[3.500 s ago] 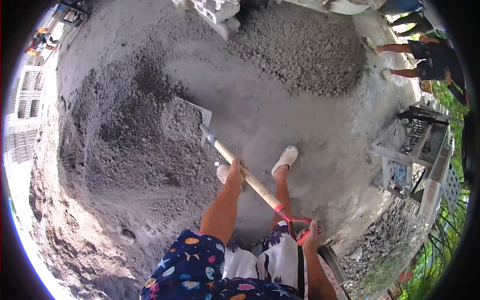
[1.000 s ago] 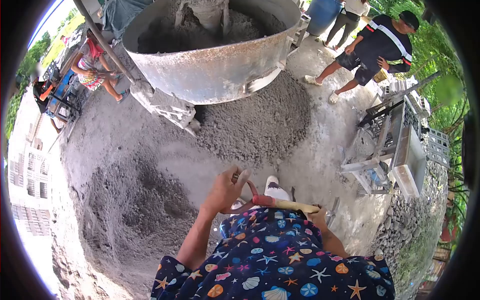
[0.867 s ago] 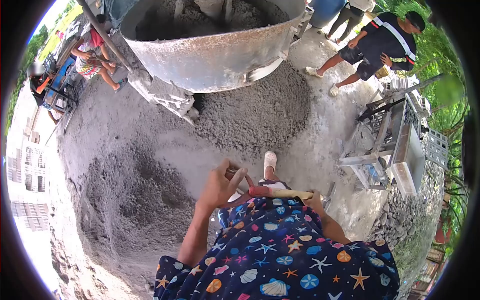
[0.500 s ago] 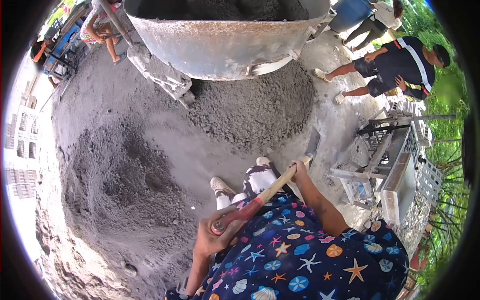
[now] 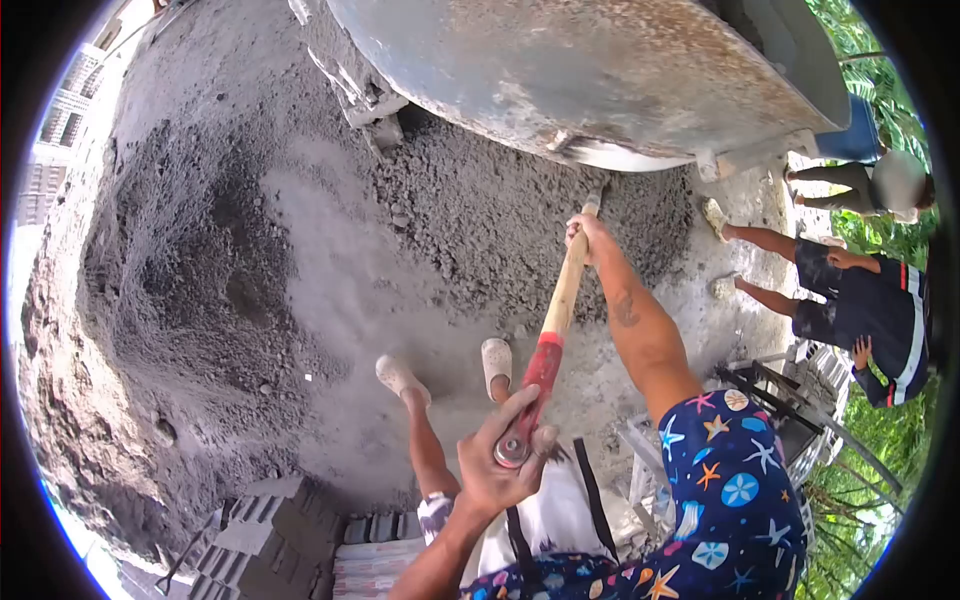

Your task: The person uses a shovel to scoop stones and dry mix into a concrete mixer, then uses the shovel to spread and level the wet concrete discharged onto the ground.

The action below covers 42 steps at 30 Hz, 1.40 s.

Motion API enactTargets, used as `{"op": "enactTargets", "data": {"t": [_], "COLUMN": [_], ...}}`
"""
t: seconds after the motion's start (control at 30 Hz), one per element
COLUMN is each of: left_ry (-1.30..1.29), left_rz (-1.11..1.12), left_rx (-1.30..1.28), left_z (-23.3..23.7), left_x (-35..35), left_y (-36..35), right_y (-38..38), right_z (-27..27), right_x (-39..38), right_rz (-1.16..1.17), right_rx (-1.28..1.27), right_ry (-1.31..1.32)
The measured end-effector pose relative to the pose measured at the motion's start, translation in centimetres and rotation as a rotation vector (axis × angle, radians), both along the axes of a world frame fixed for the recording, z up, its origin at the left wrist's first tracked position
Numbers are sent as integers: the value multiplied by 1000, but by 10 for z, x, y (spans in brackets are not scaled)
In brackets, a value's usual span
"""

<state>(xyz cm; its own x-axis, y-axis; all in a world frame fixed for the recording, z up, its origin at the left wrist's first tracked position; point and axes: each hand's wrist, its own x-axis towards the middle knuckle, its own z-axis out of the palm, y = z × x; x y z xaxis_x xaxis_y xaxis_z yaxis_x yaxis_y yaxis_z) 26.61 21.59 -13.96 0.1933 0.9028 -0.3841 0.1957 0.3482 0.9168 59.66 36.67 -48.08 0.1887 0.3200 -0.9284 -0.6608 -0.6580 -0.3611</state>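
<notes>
A shovel (image 5: 564,290) with a wooden shaft and red handle runs from the lower middle up toward the gravel pile. My left hand (image 5: 502,455) is wrapped round its red end grip. Further up, my right hand (image 5: 592,240) grips the pale wooden shaft near the blade. The blade is mostly buried in the grey gravel mix (image 5: 470,220), just below the large metal mixer drum (image 5: 540,80).
A dark grey heap (image 5: 190,270) lies at the left. Stacked hollow blocks (image 5: 260,540) stand at lower left. A co-worker (image 5: 865,305) and another person (image 5: 860,187) stand at right, near a metal frame (image 5: 790,400). A crusted chute (image 5: 345,70) hangs beside the drum.
The shovel has swung upward and forward, its blade now in the gravel. My right arm has stretched out with it. The view has shifted, and the blocks have come into sight.
</notes>
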Motion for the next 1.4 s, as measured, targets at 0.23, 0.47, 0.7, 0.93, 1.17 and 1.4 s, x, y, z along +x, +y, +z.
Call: {"op": "enactTargets", "data": {"t": [0.23,0.47,0.7,0.93,1.17,1.4], "left_ry": [-129,-302,-612,-687,-727,-206], "left_rz": [274,638,877,1030,1140,994], "left_rx": [-125,-408,-584,-685,-744,-532], "left_z": [-134,-229,-229,-183,-153,-77], "left_x": [-24,-85,-118,-161,-205,-270], "left_y": [-119,-249,-319,-363,-413,-430], "right_y": [-35,-119,-163,-198,-267,-313], "right_z": [-90,-123,-111,-52,-84,7], "right_x": [-20,-90,-145,-221,-264,-327], "right_rz": [177,336,430,516,638,269], "right_rx": [-48,-3,-105,-263,-255,-109], "right_ry": [-189,-402,-703,-860,-1008,-526]}}
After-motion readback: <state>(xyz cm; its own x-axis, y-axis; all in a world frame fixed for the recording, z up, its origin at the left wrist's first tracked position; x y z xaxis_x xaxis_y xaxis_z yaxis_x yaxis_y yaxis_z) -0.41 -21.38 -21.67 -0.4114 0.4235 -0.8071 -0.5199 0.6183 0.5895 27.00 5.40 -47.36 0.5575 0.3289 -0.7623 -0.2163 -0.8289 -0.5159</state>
